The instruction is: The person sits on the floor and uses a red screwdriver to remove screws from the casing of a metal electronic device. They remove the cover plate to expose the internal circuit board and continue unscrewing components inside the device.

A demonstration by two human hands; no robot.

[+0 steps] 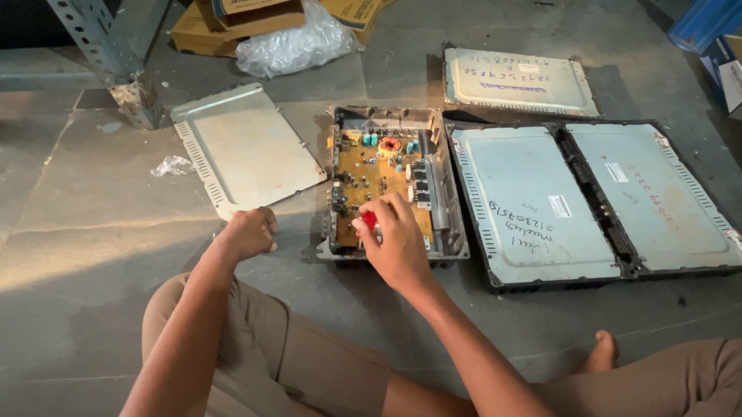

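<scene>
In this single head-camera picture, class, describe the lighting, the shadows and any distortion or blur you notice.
Head view: dim, warm light falls on the concrete floor, brightest in a band at left; a dark shadow sits at far left. The closed metal cases show soft sheen, no harsh glare. The right hand over the circuit board looks slightly soft. Wide-angle lens bends the edges.

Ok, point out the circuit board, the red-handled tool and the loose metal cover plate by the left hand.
circuit board (372,165), head view, yellow upper middle of the board.
red-handled tool (369,219), head view, red handle in the right hand.
loose metal cover plate (247,148), head view, flat centre of the plate.
</scene>
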